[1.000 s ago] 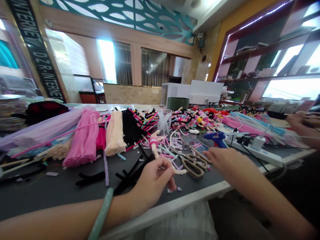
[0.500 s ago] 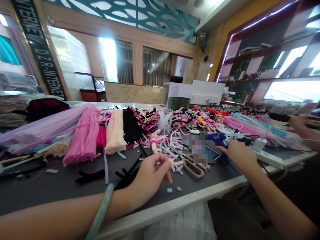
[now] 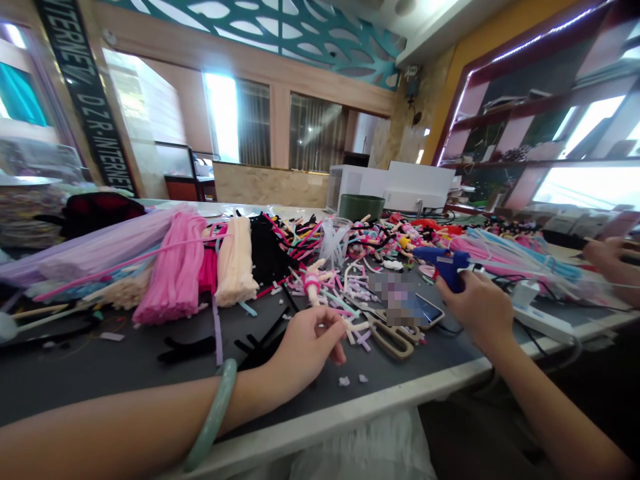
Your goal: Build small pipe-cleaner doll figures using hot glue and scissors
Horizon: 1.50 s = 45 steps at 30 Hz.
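Observation:
My left hand (image 3: 305, 350) rests on the dark table (image 3: 100, 380) with its fingers pinched on a small pale doll figure (image 3: 353, 328) wrapped in pink. A green bangle (image 3: 213, 417) sits on that wrist. My right hand (image 3: 475, 307) is closed round the handle of a blue glue gun (image 3: 443, 261), lifted a little above the table with its nozzle pointing left. Tan-handled scissors (image 3: 390, 337) lie between my two hands. A phone (image 3: 423, 310) lies just left of my right hand.
Bundles of pink, cream, lilac and black pipe cleaners (image 3: 185, 267) lie at the left. A heap of small dolls and cut pieces (image 3: 380, 243) fills the middle. A white power strip (image 3: 543, 320) with cables sits at the right. Another person's hand (image 3: 613, 257) works at far right. A green bowl (image 3: 361, 205) stands behind.
My right hand moved right from the scissors to the blue glue gun, closed on it and lifted it. My left hand stayed in place with the small figure.

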### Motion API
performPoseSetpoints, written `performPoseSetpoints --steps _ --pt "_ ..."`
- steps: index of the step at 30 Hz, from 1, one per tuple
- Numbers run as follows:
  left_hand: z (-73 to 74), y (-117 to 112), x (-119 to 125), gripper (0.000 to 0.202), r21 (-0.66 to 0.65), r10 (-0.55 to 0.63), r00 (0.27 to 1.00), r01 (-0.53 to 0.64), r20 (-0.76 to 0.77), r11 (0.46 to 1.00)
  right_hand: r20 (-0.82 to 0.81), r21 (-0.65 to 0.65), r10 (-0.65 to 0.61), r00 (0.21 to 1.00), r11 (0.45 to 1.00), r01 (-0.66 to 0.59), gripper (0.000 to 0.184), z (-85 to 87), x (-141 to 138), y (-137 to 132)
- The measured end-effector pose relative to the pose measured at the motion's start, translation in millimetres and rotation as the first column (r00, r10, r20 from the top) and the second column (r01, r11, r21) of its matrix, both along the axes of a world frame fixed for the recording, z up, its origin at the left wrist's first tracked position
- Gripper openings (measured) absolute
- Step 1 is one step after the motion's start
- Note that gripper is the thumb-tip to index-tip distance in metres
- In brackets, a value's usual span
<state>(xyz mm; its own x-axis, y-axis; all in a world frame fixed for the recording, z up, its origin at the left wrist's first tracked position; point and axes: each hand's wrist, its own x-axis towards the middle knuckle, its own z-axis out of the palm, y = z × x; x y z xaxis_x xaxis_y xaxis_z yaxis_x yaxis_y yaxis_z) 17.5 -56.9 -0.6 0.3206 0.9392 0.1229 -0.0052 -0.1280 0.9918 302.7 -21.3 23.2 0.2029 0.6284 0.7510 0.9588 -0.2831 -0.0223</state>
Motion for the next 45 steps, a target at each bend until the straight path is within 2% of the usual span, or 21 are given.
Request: performPoseSetpoints --steps 3,6,8,11,14,16,18,20,23,26,30,34,45 --pt "-2.0 1.4 -0.1 0.020 -0.009 0.006 1.000 -0.006 0.019 1.000 -0.055 0.185 0.222 0.974 0.960 -0.208 0.032 3.3 -15.4 -10.1" --pt "-0.7 3.3 0.3 0.019 -0.010 0.043 0.999 -0.043 0.024 0.999 -0.239 0.319 0.369 0.898 0.903 -0.286 0.031 0.1 -40.9 -23.7" --pt "0.8 5.5 0.0 0.018 0.008 0.077 0.997 -0.078 0.016 0.997 -0.387 0.348 0.479 0.788 0.867 -0.356 0.028 -7.2 -56.1 -33.3" --pt "2.0 10.1 -2.0 0.016 0.032 0.124 0.992 -0.123 -0.001 0.992 -0.558 0.380 0.607 0.566 0.793 -0.476 0.024 -24.7 -66.4 -46.9" --pt "1.1 15.1 -5.0 0.014 0.052 0.150 0.988 -0.149 -0.025 0.988 -0.656 0.344 0.631 0.414 0.739 -0.580 0.020 -42.8 -64.2 -57.7" --pt "0.0 17.7 -6.6 0.014 0.078 0.163 0.986 -0.159 -0.044 0.984 -0.685 0.345 0.654 0.322 0.680 -0.647 0.018 -50.7 -61.1 -62.2" --pt "-0.7 19.2 -7.3 0.014 0.103 0.177 0.982 -0.170 -0.062 0.980 -0.699 0.363 0.678 0.226 0.610 -0.704 0.018 -54.1 -59.0 -64.2" --pt "-0.8 19.7 -7.3 0.015 0.110 0.182 0.981 -0.173 -0.069 0.979 -0.716 0.353 0.679 0.165 0.556 -0.753 0.020 -54.1 -58.0 -64.8" --pt "-0.1 19.0 -6.6 0.016 0.113 0.167 0.984 -0.159 -0.064 0.981 -0.754 0.263 0.639 0.152 0.505 -0.822 0.018 -51.9 -57.4 -65.7" --pt "0.4 18.0 -6.0 0.016 0.128 0.167 0.983 -0.156 -0.079 0.979 -0.770 0.177 0.608 0.193 0.494 -0.851 0.019 -51.2 -57.6 -67.1" --pt "-1.0 17.9 -5.7 0.015 0.133 0.183 0.978 -0.169 -0.102 0.977 -0.756 0.156 0.623 0.201 0.470 -0.869 0.021 -52.9 -58.8 -66.5" --pt "-1.5 19.7 -7.4 0.014 0.141 0.172 0.981 -0.159 -0.088 0.977 -0.742 0.128 0.627 0.235 0.477 -0.869 0.019 -52.6 -59.3 -65.4" --pt "2.1 24.7 -13.0 0.011 0.263 0.195 0.975 -0.162 -0.104 0.951 -0.715 0.020 0.632 0.301 0.448 -0.894 0.019 -46.7 -63.1 -65.8"
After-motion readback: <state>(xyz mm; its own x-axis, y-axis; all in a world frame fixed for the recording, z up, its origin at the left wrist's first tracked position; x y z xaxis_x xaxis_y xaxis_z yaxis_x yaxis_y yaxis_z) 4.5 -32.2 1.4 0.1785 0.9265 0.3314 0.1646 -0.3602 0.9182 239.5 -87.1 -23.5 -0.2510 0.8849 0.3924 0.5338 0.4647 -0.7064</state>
